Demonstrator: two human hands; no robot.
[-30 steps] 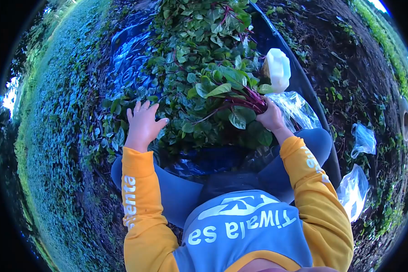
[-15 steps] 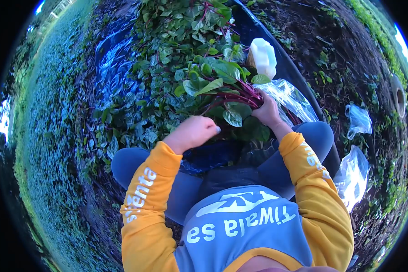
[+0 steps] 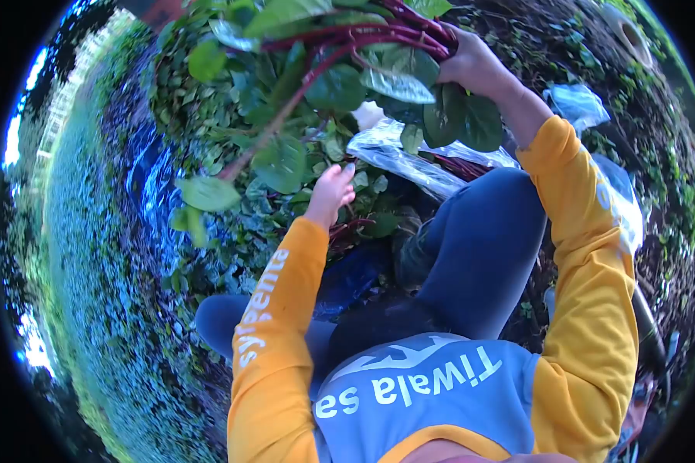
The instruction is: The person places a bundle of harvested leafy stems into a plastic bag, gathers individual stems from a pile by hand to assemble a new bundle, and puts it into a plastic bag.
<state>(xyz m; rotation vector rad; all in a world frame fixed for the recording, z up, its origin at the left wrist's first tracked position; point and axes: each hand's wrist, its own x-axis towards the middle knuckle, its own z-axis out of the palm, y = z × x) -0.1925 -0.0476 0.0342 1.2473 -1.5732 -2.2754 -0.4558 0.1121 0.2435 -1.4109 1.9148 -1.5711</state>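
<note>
My right hand (image 3: 475,65) is closed round the stems of a bunch of red-stemmed Malabar spinach (image 3: 363,37), raised at the top of the view. Its broad green leaves spread leftward, and one longer stem hangs down to the left. Below the bunch, my left hand (image 3: 332,194) has loosely bent fingers held apart, with nothing visible in them. It is close to a heap of leafy stems (image 3: 181,108). A clear plastic bag (image 3: 417,170) with dark red stems (image 3: 462,167) beside or inside it lies near my raised knee.
A white plastic container (image 3: 368,115) is mostly hidden behind the leaves. Blue plastic sheeting (image 3: 153,189) lies left of the heap. On the right are a pale blue plastic bag (image 3: 578,106) and a round hollow object (image 3: 625,35). My bent legs (image 3: 479,239) frame the near side.
My right hand has lifted the bunch up and outward. My left hand has moved up slightly and its fist has loosened. The view has shifted, and my right knee looks higher.
</note>
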